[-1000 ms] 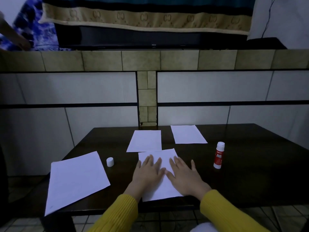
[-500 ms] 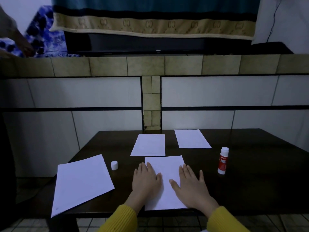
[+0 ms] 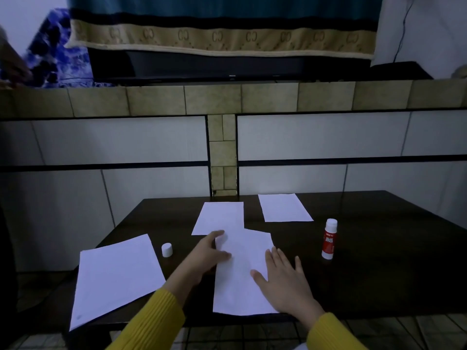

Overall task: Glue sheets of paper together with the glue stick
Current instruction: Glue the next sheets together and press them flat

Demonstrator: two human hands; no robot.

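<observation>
On the dark table (image 3: 379, 261) the near sheet (image 3: 242, 274) lay in front of the person, running from the near edge toward 12 o'clock. The left hand (image 3: 209, 251) met it at its far left corner, at about 10 o'clock of the sheet, with the thumb on top of the paper and the forefinger stretched along the far edge; that corner looked pinched and slightly raised, though blur made the grip hard to confirm. The right hand (image 3: 283, 276) lay flat, fingers spread, palm down on the sheet's right half at about 4 o'clock. Both sleeves (image 3: 154, 322) were yellow. The sheet's far end overlapped the near edge of a 2nd sheet (image 3: 219, 215) lying at 12 o'clock. A 3rd sheet (image 3: 284, 207) sat at 1 o'clock, apart from the others, near the table's far edge. A 4th sheet (image 3: 116, 276), larger in view and skewed, lay at 9 o'clock, its near corner hanging past the table edge. The cap (image 3: 167, 249) stood between that sheet and the left hand, touching neither. The glue stick (image 3: 329, 242) stood upright and uncapped at 2 o'clock, well apart from the right hand.
</observation>
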